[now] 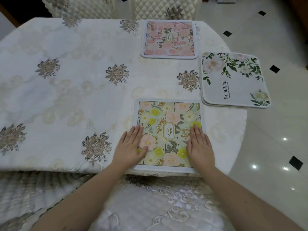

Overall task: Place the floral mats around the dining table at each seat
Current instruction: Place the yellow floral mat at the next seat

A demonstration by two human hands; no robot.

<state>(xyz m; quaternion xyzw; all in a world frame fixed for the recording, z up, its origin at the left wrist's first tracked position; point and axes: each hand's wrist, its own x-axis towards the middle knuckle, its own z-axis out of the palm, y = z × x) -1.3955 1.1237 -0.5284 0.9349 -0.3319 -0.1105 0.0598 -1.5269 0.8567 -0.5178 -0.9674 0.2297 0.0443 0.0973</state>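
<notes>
A yellow and pink floral mat [168,114] marked "GARDEN" lies at the table's near edge. My left hand [131,145] presses flat on its left side, fingers straight. My right hand [200,145] lies flat on its right side in the same way. A pink floral mat [169,39] sits at the far edge in front of a chair. A small stack of white mats [233,80] with green leaves and the word "Beautiful" lies at the table's right end, overhanging the edge. The dining table [66,80] wears a cream embroidered cloth.
Two quilted chair backs [163,9] stand beyond the far edge. A padded seat cushion [150,205] lies right below me against the near edge. Glossy white floor tiles with black diamonds [275,69] spread to the right.
</notes>
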